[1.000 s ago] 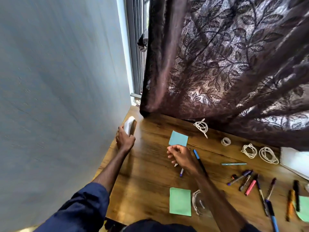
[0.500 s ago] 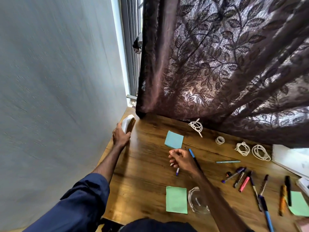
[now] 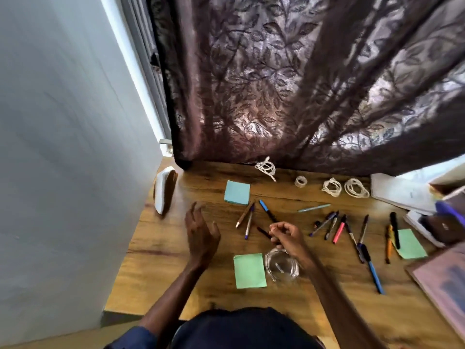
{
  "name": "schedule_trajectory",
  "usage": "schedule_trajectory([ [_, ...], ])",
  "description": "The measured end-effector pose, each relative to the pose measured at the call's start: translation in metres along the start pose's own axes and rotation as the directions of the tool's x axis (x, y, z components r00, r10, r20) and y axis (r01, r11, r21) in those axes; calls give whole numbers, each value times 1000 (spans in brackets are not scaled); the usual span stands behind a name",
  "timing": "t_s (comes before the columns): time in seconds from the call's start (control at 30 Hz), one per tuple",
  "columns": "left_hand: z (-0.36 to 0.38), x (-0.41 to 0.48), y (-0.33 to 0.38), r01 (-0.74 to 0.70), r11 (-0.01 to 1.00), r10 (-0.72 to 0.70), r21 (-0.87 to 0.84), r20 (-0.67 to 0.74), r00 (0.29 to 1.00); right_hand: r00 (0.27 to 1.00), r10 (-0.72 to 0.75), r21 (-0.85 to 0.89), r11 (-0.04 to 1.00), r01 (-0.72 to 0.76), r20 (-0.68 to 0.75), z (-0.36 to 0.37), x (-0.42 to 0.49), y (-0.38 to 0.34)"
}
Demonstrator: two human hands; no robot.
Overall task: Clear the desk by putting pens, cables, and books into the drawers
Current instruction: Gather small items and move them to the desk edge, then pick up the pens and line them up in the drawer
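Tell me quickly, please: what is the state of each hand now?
Left hand: open, fingers spread, holding nothing.
Right hand: fingers curled, pinching a dark pen.

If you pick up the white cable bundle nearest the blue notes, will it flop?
Probably yes: the white cable bundle is thin cord wound in loose loops, so it would likely sag. Its free end sticks out and may dangle or unwind. It looks light, so a push would probably slide it on the desk, not roll it.
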State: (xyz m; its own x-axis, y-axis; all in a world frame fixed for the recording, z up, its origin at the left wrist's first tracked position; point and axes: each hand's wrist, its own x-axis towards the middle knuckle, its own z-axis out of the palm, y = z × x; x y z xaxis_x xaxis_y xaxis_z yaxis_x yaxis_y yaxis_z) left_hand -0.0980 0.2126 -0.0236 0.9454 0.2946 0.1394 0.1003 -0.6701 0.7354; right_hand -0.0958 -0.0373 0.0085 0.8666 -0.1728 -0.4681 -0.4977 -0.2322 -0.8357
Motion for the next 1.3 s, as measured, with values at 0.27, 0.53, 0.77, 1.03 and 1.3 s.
schedule_trajectory([
  [0.27, 61, -64, 79, -273, 949, 310, -157, 311, 899, 985, 78, 1, 997, -79, -156, -76, -64, 73],
  [0.53, 113, -143, 151, -413, 888, 459, -202, 462, 759, 930, 206, 68, 978, -195, -305, -151, -125, 130],
  [0.77, 157, -222, 199, -269, 936, 352, -227, 586, 730, 957, 189, 121, 979, -165, -219, -220, -161, 163],
  [1.03, 212, -343, 233, 447, 892, -23, -67, 981, 193, 882, 433, 560, 784, -267, -186, -313, -222, 270],
  [1.3, 280, -418, 212, 992, 53, -462, -115, 878, 126, 812, 567, 979, 43, -198, 140, -338, -191, 383],
])
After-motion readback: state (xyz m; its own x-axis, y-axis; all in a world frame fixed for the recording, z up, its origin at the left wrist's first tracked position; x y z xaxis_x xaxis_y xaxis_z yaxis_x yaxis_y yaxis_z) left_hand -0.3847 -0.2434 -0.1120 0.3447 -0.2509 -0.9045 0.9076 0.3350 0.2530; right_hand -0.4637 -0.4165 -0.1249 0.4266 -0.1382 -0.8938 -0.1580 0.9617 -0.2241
